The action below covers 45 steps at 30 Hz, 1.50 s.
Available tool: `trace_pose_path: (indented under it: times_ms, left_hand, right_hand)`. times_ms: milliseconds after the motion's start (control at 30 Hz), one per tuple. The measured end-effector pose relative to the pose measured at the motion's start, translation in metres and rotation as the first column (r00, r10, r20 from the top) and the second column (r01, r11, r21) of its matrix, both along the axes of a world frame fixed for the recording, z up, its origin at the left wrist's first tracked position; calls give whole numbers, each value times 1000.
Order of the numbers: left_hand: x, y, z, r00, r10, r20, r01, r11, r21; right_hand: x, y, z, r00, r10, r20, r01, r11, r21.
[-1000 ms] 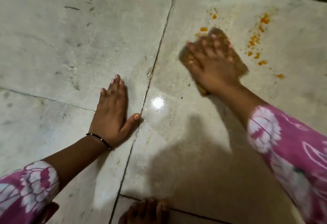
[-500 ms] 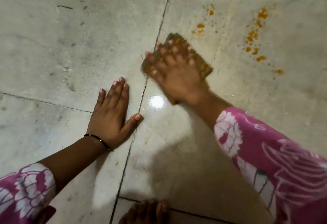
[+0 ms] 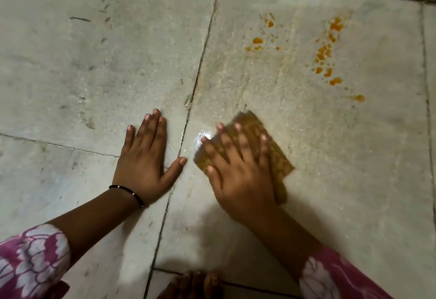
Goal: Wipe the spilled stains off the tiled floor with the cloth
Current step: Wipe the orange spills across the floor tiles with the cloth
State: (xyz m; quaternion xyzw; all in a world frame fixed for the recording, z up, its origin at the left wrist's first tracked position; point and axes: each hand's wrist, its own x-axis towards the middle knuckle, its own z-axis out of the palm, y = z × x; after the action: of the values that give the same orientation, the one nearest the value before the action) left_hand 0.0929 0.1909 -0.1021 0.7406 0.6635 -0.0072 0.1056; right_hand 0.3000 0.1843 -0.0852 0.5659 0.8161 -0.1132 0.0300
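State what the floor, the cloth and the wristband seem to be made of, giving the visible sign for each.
Floor: probably polished stone or marble, pale, mottled, reflecting a light spot, with dark joints.
Cloth: looks like a coarse woven or spongy fabric, yellow-brown and textured.
Wristband: thin, dark thread or cord, possibly beaded; too small to tell.

Right hand (image 3: pixel 238 171) flat on cloth (image 3: pixel 271 138) — orange stains (image 3: pixel 326 53) beyond, untouched.

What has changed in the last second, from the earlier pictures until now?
The right hand slid the cloth, flat under its palm, from beside the orange stains toward the person, nearly to the tile joint. Nothing was picked up or released. The left hand stayed flat on the floor, and both stain clusters remain.
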Motion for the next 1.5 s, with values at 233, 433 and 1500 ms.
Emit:
trace_pose_path:
  times_ms: [233, 433, 1500]
  left_hand:
    - [2, 0, 4, 996, 9, 85, -9, 1000, 3]
    - [53, 30, 25, 959, -146, 241, 123, 987, 106]
    - [94, 72, -1, 922, -373, 104, 368, 927, 67]
  right_hand:
    - [48, 104, -3, 971, -234, -45, 234, 972, -5]
    - [107, -2, 2, 845, -530, 71, 530, 848, 25]
    - [96, 45, -2, 967, -254, 20, 251, 963, 92]
